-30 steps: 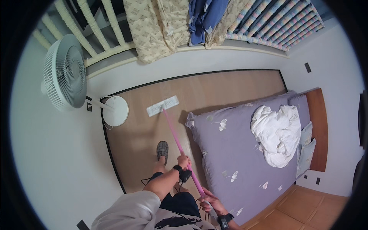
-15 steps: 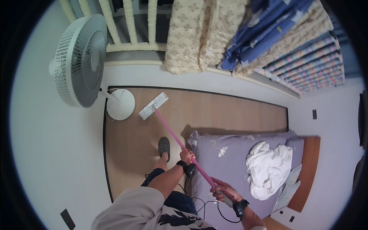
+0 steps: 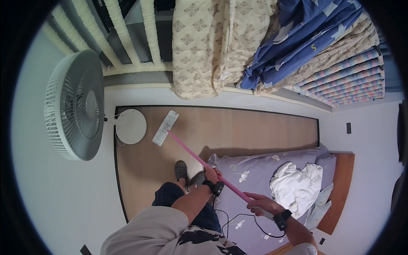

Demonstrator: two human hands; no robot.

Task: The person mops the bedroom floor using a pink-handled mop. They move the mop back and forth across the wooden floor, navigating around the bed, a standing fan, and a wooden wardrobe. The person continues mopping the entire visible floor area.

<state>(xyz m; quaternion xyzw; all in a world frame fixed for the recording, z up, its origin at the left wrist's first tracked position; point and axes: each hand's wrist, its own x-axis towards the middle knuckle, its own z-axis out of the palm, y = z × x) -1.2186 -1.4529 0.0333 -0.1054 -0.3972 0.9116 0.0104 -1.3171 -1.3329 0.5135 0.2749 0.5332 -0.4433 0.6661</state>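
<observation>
A flat mop (image 3: 190,150) with a pink pole slants across the view, its white rectangular head (image 3: 165,128) lying on the wooden floor beside the fan base. My left hand (image 3: 212,174) is closed round the middle of the pole, above the foot end of the bed. Nearer the pole's grey upper end, my right hand (image 3: 264,204) wraps round it over the purple bed sheet. Each wrist wears a black strapped device. Below my left hand are my feet in dark checked slippers (image 3: 181,170).
A white standing fan (image 3: 80,104) with a round base (image 3: 131,126) is at the left. The bed (image 3: 238,199) carries a crumpled white quilt (image 3: 296,187). Patterned fabrics (image 3: 199,46) hang over the far ledge, beside cream-wrapped bars (image 3: 123,32). A black cable (image 3: 255,216) loops near my right arm.
The mop head has swung to a steeper angle and sits slightly left and lower in view. My right hand has shifted right. A second slipper now shows; the fan and fabrics appear larger.
</observation>
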